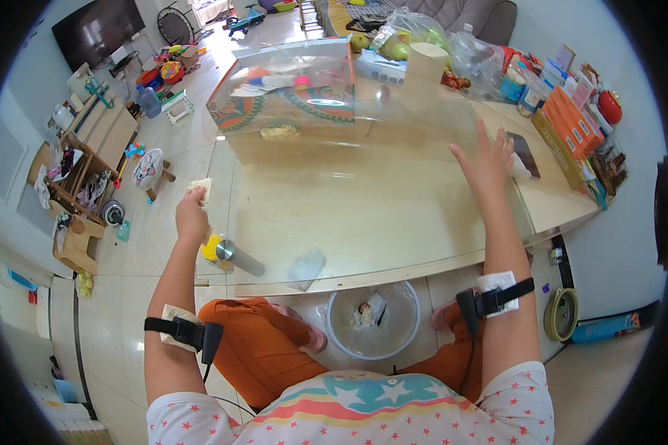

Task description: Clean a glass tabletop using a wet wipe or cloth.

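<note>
At the table's left edge, my left hand (192, 214) is closed on a pale folded tissue or cloth (202, 187). A metal cylinder, likely a thermos flask (240, 258), and a jar with a yellow lid (211, 246) stand just below that hand. My right hand (487, 164) is over the right part of the glass-topped table (356, 206), fingers spread. Beside it are a crumpled white tissue (520, 167) and a dark smartphone (524, 153); whether the hand touches the tissue I cannot tell. A whitish translucent patch (307, 266) shows near the front edge.
A patterned open box (289, 108) holding small items stands at the back, with a crumpled pale wad (279, 132) in front. A paper roll (426, 69), bagged fruit (403, 39) and an orange pack (574, 122) line the back and right. Below is a lined waste bin (337, 334).
</note>
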The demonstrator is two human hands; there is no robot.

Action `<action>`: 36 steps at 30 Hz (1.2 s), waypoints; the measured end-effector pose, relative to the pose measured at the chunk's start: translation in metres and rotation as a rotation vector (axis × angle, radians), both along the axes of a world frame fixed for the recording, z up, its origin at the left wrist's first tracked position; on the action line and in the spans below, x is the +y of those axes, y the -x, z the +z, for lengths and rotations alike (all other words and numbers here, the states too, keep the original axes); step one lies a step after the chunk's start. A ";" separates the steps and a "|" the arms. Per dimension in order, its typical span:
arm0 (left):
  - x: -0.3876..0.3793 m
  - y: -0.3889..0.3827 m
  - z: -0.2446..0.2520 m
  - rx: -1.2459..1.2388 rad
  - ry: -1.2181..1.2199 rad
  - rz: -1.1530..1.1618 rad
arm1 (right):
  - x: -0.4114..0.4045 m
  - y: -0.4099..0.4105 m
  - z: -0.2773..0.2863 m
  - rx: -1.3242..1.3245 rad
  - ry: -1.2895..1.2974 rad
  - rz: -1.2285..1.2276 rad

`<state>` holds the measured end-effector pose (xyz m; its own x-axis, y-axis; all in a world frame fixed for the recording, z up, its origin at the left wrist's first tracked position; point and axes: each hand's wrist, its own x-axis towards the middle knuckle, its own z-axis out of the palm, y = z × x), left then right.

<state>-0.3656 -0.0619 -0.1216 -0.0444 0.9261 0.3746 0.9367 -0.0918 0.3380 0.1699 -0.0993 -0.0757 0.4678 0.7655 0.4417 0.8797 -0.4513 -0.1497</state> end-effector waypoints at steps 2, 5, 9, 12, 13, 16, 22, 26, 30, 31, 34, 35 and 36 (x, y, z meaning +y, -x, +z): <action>-0.002 -0.015 0.001 -0.099 -0.071 -0.040 | 0.006 -0.001 0.000 0.001 -0.014 0.003; -0.032 -0.146 0.033 -0.428 0.001 -0.409 | 0.002 -0.006 0.003 -0.005 -0.009 -0.007; -0.092 -0.318 0.019 -0.475 0.223 -1.028 | 0.004 0.004 0.006 0.035 0.062 0.008; -0.125 -0.382 0.006 0.076 0.010 -1.144 | 0.003 0.010 0.005 0.037 0.075 0.016; -0.125 -0.382 0.004 0.072 0.011 -1.140 | 0.003 0.009 0.006 0.034 0.077 0.021; -0.124 -0.373 0.003 -0.018 -0.025 -1.144 | 0.000 0.004 0.008 0.006 0.096 0.000; -0.114 -0.268 -0.001 -0.055 0.085 -0.940 | -0.001 0.004 -0.002 -0.014 0.095 -0.011; -0.108 -0.163 0.004 0.022 0.097 -0.688 | 0.000 -0.002 -0.008 -0.077 0.037 -0.031; -0.110 -0.063 0.011 0.041 0.146 -0.398 | -0.002 -0.005 -0.015 -0.078 -0.047 -0.034; -0.108 -0.047 0.011 0.015 0.130 -0.366 | -0.005 -0.004 -0.014 -0.080 -0.051 -0.029; -0.102 -0.017 0.016 -0.021 0.125 -0.258 | -0.011 0.004 -0.009 -0.032 -0.063 -0.032; -0.102 -0.010 0.020 -0.035 0.144 -0.192 | -0.011 0.009 -0.010 -0.016 -0.072 -0.028; -0.099 -0.005 0.022 -0.038 0.137 -0.193 | -0.010 0.009 -0.010 -0.006 -0.080 -0.034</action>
